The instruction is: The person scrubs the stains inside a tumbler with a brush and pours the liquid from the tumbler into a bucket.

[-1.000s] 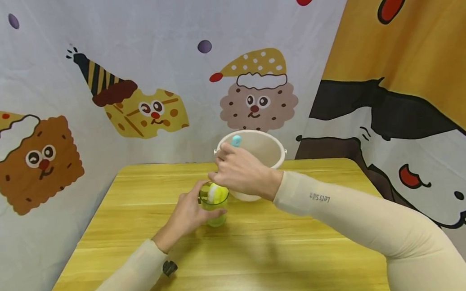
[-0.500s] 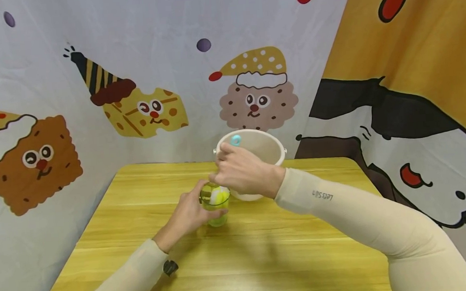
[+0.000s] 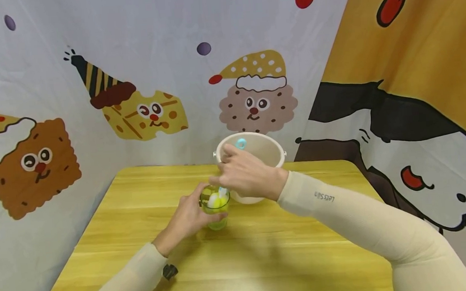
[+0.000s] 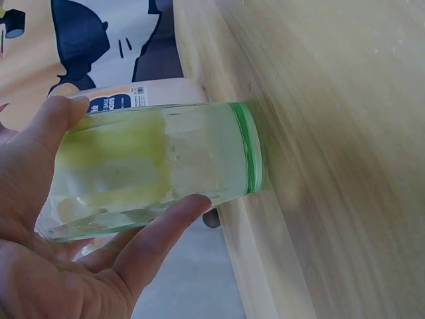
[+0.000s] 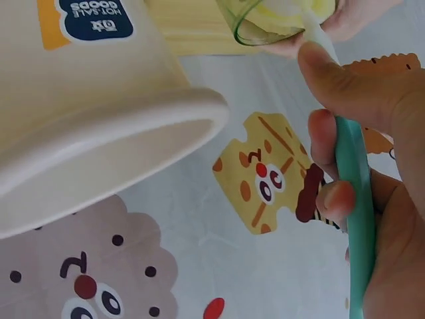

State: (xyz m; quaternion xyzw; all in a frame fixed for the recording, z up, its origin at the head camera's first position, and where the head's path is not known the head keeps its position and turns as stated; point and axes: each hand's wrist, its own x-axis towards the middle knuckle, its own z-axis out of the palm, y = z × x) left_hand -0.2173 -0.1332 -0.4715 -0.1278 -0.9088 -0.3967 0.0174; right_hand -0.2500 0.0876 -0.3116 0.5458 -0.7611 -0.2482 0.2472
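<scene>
A green-tinted drinking glass (image 3: 217, 222) stands upright at mid-table in the head view. My left hand (image 3: 187, 217) grips it around the side, thumb and fingers on opposite walls. The left wrist view has its base right at the wooden tabletop (image 4: 345, 199). My right hand (image 3: 245, 174) holds a cup brush by its teal handle (image 5: 355, 193), fingers wrapped around it. The looped handle end (image 3: 241, 143) sticks up beyond the knuckles. Inside the glass sits the brush's yellow and white sponge head (image 3: 217, 202), below a white neck (image 5: 319, 36).
Just behind the right hand stands a cream bucket (image 3: 267, 150) with a printed label (image 5: 99, 16), its rim near the right wrist. A cartoon-printed cloth (image 3: 149, 47) hangs behind the table's back edge.
The sponge head has turned and sunk a little inside the glass. The looped handle end has rotated and shifted slightly right. My left hand keeps its place on the glass.
</scene>
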